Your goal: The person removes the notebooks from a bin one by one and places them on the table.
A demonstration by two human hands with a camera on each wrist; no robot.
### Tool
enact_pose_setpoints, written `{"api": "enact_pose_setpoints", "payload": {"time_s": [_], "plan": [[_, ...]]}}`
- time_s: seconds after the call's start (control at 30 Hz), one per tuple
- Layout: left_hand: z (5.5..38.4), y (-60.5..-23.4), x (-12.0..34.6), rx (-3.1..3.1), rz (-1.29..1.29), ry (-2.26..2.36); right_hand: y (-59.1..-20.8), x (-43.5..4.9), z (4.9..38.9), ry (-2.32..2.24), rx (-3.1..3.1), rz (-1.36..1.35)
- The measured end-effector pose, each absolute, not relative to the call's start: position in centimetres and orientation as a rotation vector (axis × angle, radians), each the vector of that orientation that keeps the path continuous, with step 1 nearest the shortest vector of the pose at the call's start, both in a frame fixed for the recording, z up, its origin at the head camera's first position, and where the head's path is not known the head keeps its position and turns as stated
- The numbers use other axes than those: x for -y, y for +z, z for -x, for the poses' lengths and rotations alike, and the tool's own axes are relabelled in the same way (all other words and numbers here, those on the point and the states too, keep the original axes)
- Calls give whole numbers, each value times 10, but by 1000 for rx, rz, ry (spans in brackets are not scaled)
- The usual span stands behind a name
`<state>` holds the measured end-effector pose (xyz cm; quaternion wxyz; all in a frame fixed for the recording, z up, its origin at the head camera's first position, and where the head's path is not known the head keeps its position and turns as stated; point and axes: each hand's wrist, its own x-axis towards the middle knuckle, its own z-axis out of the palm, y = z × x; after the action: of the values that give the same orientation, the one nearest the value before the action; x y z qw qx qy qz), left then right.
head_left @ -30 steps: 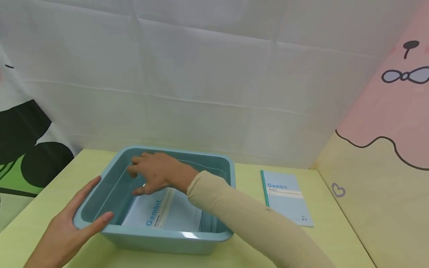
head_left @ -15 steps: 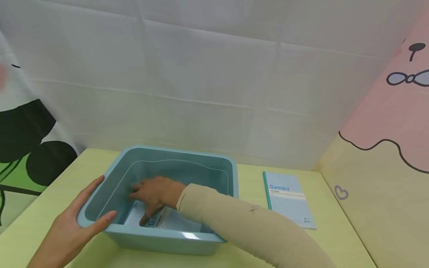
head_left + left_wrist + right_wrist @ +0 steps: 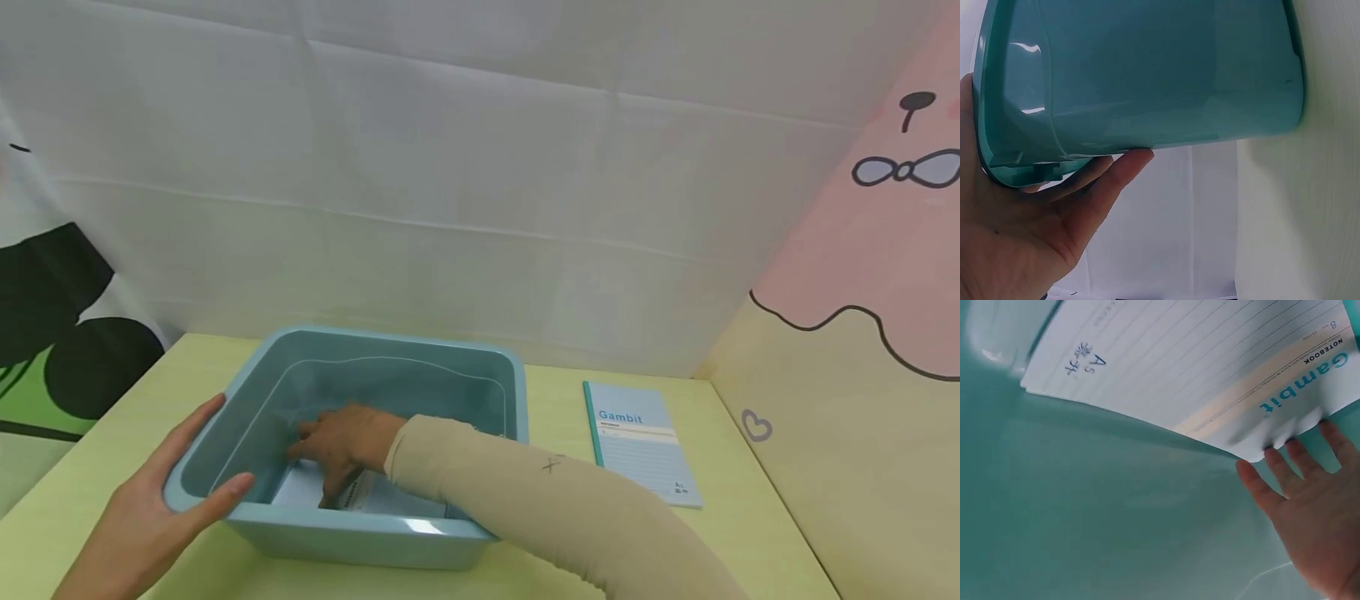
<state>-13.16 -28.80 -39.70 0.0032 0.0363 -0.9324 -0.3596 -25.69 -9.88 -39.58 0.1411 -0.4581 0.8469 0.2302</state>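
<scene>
A blue-green plastic basin (image 3: 367, 543) stands on the table, and my left hand (image 3: 146, 508) grips its left rim. In the left wrist view that hand (image 3: 1035, 228) holds the basin's rim, its fingertips against the outer wall. Deep inside the basin is my right hand (image 3: 341, 442), over a pale "Gambit" notebook (image 3: 397, 497) lying in there. The right wrist view shows my right hand (image 3: 1316, 500) with straight, spread fingers, their tips at one long edge of the notebook (image 3: 1191, 369). The right thumb's contact is hidden.
Another Gambit notebook (image 3: 643, 446) with a green spine lies on the pale yellow table (image 3: 738, 500) right of the basin. White cloth (image 3: 465, 192) hangs behind, and a printed panel (image 3: 862, 350) rises on the right.
My right hand has gone down from above the notebook into the basin, reaching its edge. My left hand keeps its hold on the rim.
</scene>
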Motion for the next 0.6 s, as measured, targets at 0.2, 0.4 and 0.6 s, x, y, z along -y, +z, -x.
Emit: {"api": "enact_pose_setpoints", "payload": {"time_s": [0.2, 0.4, 0.6], "plan": [[132, -398, 287, 2922, -112, -1120, -392, 100, 250, 754, -2421, 1300], [135, -397, 286, 2956, -137, -1116, -389, 101, 247, 754, -2419, 1293], [137, -397, 288, 2973, -166, -1139, -385, 100, 245, 820, -2396, 1288]]}}
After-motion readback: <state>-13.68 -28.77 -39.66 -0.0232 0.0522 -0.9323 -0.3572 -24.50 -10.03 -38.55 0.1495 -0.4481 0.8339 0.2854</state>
